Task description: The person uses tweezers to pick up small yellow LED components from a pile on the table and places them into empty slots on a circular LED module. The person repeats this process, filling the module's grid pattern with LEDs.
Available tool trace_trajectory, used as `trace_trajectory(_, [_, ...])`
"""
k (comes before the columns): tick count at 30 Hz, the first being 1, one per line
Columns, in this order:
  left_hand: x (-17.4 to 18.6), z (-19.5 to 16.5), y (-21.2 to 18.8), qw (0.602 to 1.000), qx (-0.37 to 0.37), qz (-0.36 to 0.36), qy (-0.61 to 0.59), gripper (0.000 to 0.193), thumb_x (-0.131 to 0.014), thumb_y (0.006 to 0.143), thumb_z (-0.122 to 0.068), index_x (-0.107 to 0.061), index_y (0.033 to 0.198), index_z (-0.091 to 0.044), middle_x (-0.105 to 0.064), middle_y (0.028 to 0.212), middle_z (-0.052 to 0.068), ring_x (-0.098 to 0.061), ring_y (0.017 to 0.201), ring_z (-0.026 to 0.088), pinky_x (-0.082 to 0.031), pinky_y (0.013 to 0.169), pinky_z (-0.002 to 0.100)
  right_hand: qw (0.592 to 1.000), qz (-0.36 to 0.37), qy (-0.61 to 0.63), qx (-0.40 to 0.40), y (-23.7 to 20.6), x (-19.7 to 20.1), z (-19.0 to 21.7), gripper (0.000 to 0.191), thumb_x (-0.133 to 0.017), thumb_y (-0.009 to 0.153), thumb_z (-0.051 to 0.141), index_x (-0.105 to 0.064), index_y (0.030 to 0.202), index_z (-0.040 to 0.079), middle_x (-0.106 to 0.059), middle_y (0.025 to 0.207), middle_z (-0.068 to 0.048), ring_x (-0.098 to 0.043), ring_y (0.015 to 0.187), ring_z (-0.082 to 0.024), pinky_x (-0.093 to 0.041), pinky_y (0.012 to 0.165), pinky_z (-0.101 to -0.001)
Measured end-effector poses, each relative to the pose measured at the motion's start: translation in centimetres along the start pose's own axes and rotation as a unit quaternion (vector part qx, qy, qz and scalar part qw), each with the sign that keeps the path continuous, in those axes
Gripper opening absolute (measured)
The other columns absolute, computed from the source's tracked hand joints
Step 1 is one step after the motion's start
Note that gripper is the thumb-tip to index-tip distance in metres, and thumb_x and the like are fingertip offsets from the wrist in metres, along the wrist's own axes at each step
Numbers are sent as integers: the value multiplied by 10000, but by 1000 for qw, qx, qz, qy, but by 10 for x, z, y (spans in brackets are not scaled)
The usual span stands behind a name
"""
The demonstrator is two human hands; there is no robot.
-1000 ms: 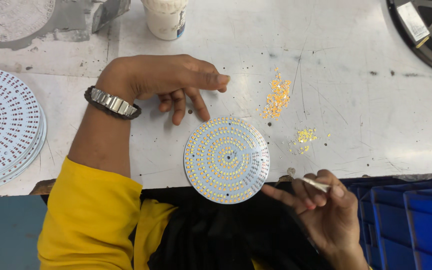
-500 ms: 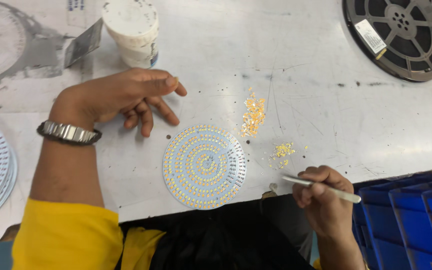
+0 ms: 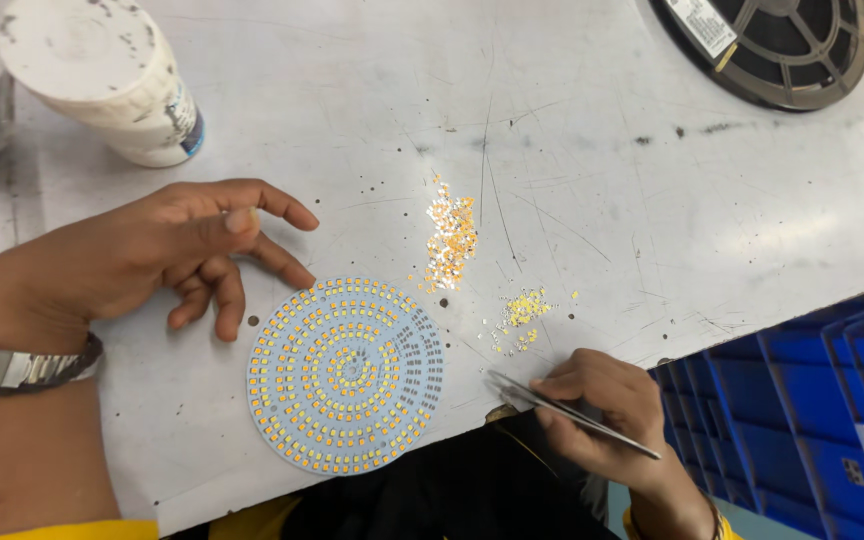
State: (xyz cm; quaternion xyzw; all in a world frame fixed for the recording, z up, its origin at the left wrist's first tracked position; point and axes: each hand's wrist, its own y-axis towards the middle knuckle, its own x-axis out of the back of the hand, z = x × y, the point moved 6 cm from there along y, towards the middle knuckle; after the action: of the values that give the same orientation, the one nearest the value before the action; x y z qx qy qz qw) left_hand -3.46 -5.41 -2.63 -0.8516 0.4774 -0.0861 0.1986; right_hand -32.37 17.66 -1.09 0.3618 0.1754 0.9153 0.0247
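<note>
Landmark: the round LED board (image 3: 345, 375), flat on the grey scratched surface (image 3: 602, 150) at its near edge. Beyond the board and to its right, a loose heap of small yellow-white chips (image 3: 449, 238); a smaller scatter (image 3: 520, 310) nearer, right of the board. Far behind the board to the left, a white plastic jar (image 3: 102, 80). Far right of it, a dark reel (image 3: 767, 45); blue bins (image 3: 802, 410) below the surface edge. Nothing lies on the board itself.

Board: pale disc, concentric rings of small yellow squares, some outer pads on the right side bare.

Left hand (image 3: 142, 260): just left of the board, fingers loosely curled, empty, fingertips on the surface. Right hand (image 3: 602, 410): just right of the board, pinched around thin metal tweezers (image 3: 552, 400), tips pointing toward the board, short of its rim.
</note>
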Motion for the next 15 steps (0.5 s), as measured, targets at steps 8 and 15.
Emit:
trace_trajectory(8, [-5,0,3,999,-6,13,29,718,-520,834,-639,-610,1317,-115,-789,1028,143,-717,422,128,-442,288,209,998,-57,-34,-19,-3,3,-12,170,-801,762,127,-668,786,23,-670,675,-56,-634,560,-106,-438,509,-221])
trace_trajectory(15, [-12,-5,3,999,-6,20,37,702,-540,821,-603,-600,1328,-120,-787,1040,158,-709,404,125,-436,276,212,998,-52,-47,-7,-2,2,-9,166,-814,764,126,-687,793,23,-674,664,-52,-625,552,-94,-415,488,-222])
